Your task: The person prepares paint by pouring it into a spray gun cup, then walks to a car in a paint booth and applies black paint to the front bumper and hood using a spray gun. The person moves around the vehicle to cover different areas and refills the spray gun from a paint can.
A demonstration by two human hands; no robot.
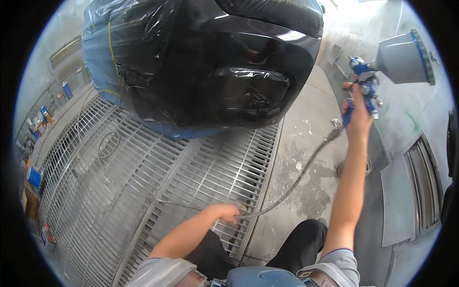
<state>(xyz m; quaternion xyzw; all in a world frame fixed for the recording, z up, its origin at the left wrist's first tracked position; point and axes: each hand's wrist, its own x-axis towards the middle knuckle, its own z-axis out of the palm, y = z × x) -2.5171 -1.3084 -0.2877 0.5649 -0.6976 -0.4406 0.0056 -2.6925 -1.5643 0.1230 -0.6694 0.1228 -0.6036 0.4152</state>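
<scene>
Clearly, the right hand [358, 114] is wrapped around the handle of a blue spray gun [367, 90] at the upper right of the frame, its gray cup [402, 58] pointing toward the right edge. From the gun, a gray hose [297, 183] curves down to the lower middle, where the left hand [227, 213] is clasped on it. A dark vehicle [191, 64], partly covered in plastic film, fills the upper middle, above metal floor grating [205, 168].
</scene>
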